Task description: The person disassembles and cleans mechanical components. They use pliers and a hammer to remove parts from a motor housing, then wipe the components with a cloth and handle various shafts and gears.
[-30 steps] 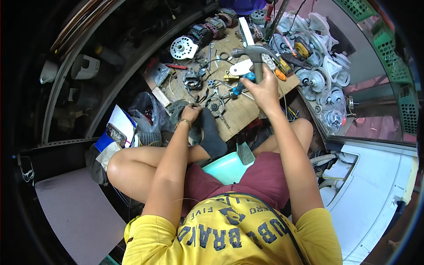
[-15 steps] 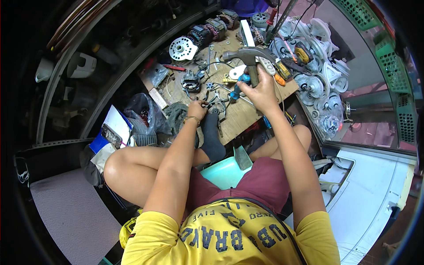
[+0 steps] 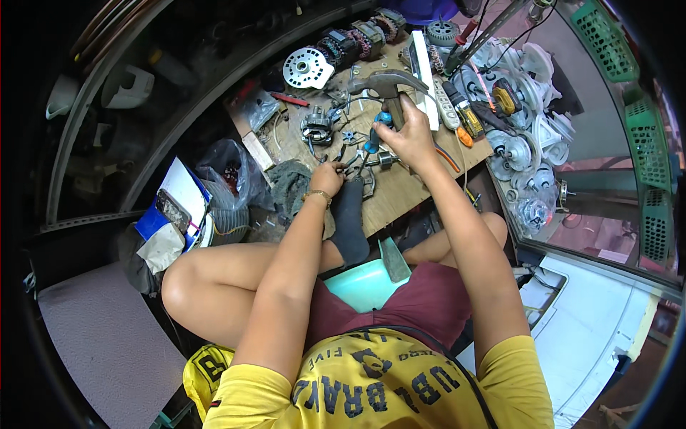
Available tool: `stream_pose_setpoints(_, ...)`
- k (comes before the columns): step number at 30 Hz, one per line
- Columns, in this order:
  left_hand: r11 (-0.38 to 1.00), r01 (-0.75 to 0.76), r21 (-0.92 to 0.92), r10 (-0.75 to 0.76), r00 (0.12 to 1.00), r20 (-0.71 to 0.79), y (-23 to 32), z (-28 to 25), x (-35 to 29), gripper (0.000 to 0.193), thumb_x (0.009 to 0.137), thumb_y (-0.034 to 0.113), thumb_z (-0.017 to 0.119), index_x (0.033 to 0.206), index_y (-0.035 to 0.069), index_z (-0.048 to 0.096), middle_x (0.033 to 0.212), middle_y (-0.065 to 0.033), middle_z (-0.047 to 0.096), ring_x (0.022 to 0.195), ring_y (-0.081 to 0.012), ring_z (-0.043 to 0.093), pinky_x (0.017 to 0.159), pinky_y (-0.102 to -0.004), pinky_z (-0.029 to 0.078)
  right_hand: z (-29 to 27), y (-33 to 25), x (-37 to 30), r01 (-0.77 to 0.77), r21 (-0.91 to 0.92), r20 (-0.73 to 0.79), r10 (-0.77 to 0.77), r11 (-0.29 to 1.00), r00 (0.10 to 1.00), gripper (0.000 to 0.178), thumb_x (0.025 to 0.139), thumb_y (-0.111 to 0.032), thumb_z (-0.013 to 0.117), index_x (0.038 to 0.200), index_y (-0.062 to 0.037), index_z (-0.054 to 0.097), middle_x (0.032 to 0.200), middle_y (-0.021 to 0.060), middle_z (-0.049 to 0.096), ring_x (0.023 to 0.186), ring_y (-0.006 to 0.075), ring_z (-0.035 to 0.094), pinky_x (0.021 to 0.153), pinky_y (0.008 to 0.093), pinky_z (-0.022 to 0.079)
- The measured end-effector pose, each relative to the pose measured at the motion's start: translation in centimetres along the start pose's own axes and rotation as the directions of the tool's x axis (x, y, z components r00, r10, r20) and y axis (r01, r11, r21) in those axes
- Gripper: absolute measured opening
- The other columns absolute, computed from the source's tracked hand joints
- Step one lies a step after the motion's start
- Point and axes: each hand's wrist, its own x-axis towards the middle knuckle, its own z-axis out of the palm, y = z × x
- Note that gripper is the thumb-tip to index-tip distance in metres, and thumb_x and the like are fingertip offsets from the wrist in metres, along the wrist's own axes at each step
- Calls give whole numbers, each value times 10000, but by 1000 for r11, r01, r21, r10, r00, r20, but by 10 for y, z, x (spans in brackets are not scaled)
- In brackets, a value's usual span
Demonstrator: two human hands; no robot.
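My right hand (image 3: 409, 140) is closed around the handle of a claw hammer (image 3: 386, 81), its steel head raised over the wooden board. A blue-handled tool (image 3: 373, 137) shows just left of that hand; I cannot tell whether the same fingers grip it. Lower on the board, my left hand (image 3: 328, 179), a bracelet at its wrist, is closed in a pinch. What it pinches is too small to name. Dark metal pieces and a small star-shaped part (image 3: 348, 136) lie close by. Behind them sits a small motor assembly (image 3: 316, 129) with wires.
My dark-socked foot (image 3: 348, 222) rests against the board's near edge. A grey rag (image 3: 289, 187) lies left of my left hand. Motor coils (image 3: 339, 46) and a white perforated disc (image 3: 307, 68) stand at the back. White plastic parts (image 3: 525, 146) are piled right, past a power strip (image 3: 446, 107).
My right hand has moved left with the hammer, and the blue-handled tool has shifted with it. My left hand stays low among the metal pieces. The whole view has shifted slightly.
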Motion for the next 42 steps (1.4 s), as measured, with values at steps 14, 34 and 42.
stream_pose_setpoints(14, 523, -158, -837, 441, 891, 107, 94, -60, 6, 733, 764, -73, 589, 1452, 16, 356, 1371, -90, 510, 1311, -205, 471, 1097, -333, 369, 10, -3, 2, -68, 22, 14, 67, 997, 998, 387, 766, -107, 755, 1065, 65, 580, 896, 159, 689, 778, 177, 637, 710, 337, 510)
stream_pose_setpoints(34, 589, -249, -769, 405, 914, 14, 122, -40, 13, 148, 862, 125, 717, 965, 55, 638, 822, 33, 629, 720, -67, 545, 665, -247, 462, -43, 6, -11, -206, 195, -157, 237, 959, 959, 309, 999, -299, 566, 1099, -7, 553, 757, 9, 588, 441, 42, 441, 395, 213, 362)
stream_pose_setpoints(42, 636, -167, -753, 332, 941, 71, 118, -40, 9, 134, 861, 143, 714, 897, 65, 611, 778, 41, 599, 694, -64, 526, 636, -237, 435, -80, 4, -29, -254, 288, -144, 304, 923, 942, 270, 1015, -245, 532, 1134, -3, 523, 783, 34, 574, 436, 40, 427, 381, 203, 330)
